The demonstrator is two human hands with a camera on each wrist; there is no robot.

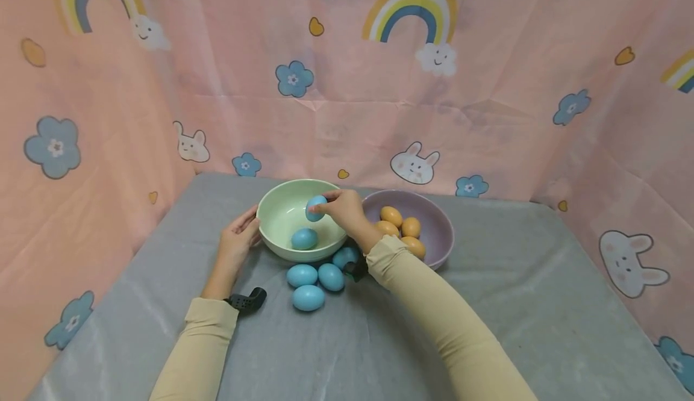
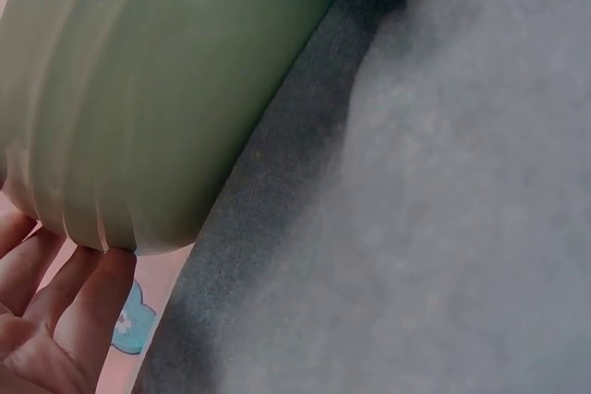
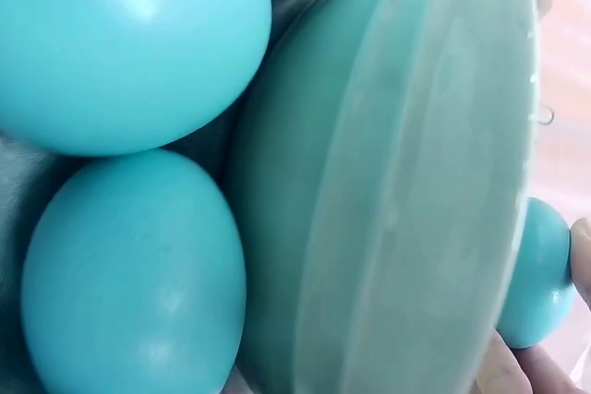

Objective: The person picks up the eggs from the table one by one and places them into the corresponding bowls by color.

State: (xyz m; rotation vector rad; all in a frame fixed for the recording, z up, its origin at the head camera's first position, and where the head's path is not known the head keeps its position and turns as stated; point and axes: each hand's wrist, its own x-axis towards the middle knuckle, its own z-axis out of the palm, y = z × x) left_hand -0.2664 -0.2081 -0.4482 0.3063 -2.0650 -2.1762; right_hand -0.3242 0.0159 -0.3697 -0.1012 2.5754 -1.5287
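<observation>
In the head view my right hand (image 1: 347,211) pinches a blue egg (image 1: 315,208) over the inside of the light green bowl (image 1: 265,235). The right wrist view shows that held egg (image 3: 540,274) beyond the bowl's rim, between thumb and fingers. Inside the bowl lies another blue egg (image 1: 305,239). My left hand (image 1: 237,241) rests against the bowl's left side; in the left wrist view its fairly straight fingertips touch the outer wall (image 2: 157,108). Several blue eggs (image 1: 308,298) lie on the table in front of the bowl, one partly hidden by the right wrist.
A purple bowl (image 1: 441,232) with several orange-yellow eggs (image 1: 411,227) stands just right of the green one, partly behind my right forearm. Grey cloth (image 1: 542,304) covers the table. Pink printed curtains (image 1: 347,124) rise at the back and both sides.
</observation>
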